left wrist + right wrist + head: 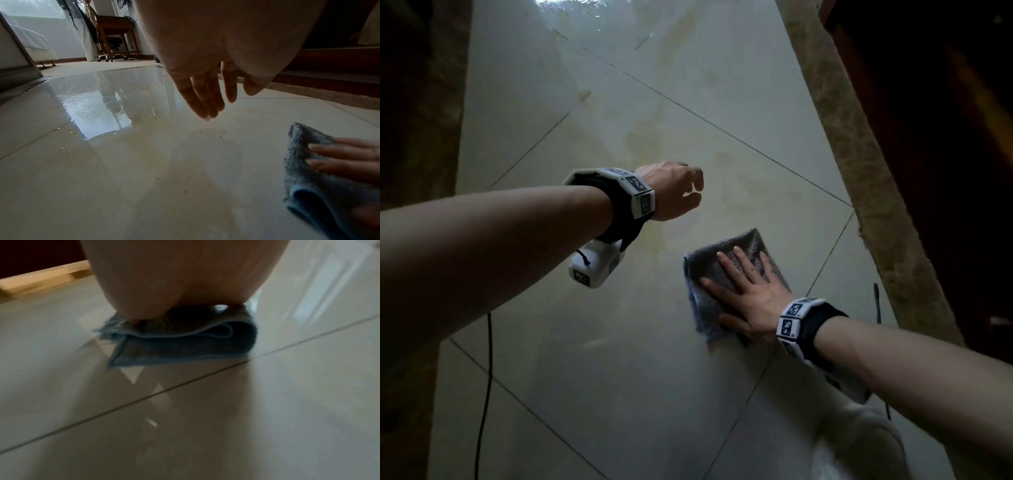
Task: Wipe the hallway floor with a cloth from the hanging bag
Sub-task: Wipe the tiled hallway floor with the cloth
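A folded blue-grey cloth (pixel 726 260) (pixel 308 186) (pixel 185 344) lies flat on the pale tiled floor (pixel 619 359). My right hand (pixel 743 291) presses down on it with straight, spread fingers (pixel 339 155). My left hand (pixel 681 192) (pixel 207 97) hovers above the floor, up and left of the cloth, with fingers hanging loosely and nothing in it. Faint yellowish stains (pixel 650 137) mark the tiles beyond the left hand. The hanging bag is not in view.
A brownish threshold strip (pixel 859 164) and dark wood (pixel 945 137) run along the right. A dark wall (pixel 417 120) borders the left. A black cable (pixel 484 394) trails over the floor near left. A wooden desk (pixel 115 30), office chair and bed (pixel 30 42) stand far ahead.
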The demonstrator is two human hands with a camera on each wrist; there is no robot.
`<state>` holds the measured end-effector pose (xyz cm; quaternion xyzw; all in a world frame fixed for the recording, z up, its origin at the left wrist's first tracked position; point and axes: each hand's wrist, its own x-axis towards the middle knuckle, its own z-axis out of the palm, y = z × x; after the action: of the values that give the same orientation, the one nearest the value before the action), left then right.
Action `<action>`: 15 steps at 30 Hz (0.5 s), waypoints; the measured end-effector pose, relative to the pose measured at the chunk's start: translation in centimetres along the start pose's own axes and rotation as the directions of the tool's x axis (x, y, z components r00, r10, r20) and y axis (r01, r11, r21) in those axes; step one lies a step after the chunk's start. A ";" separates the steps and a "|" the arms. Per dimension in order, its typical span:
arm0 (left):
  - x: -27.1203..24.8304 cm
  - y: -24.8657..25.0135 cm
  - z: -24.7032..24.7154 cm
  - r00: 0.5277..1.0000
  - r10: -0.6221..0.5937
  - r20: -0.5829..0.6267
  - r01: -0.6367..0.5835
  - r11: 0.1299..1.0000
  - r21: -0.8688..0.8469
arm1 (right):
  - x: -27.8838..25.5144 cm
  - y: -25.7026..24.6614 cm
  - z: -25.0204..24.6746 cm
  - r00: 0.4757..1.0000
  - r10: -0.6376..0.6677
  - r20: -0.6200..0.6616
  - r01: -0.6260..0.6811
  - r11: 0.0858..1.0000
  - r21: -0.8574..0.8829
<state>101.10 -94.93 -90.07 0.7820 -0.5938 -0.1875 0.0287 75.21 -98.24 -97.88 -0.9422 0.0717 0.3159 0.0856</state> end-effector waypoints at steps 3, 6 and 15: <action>-0.1 -0.2 0.4 1.000 0.000 0.011 0.000 1.000 0.001 | -0.2 3.3 -0.3 0.999 0.048 -0.026 -0.049 0.998 -0.034; -0.2 -0.7 0.2 0.999 -0.042 0.027 0.042 0.999 -0.012 | -1.3 8.2 -0.9 0.966 0.257 0.009 -0.257 0.965 0.057; -0.5 -1.3 -0.4 0.992 -0.122 0.014 0.122 0.992 -0.034 | 0.5 6.2 -2.2 0.774 0.628 0.077 -0.588 0.670 0.453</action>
<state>102.27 -94.15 -89.90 0.8150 -0.5417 -0.2040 0.0273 75.69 -104.75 -97.17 -0.8297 0.4564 0.2601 0.1889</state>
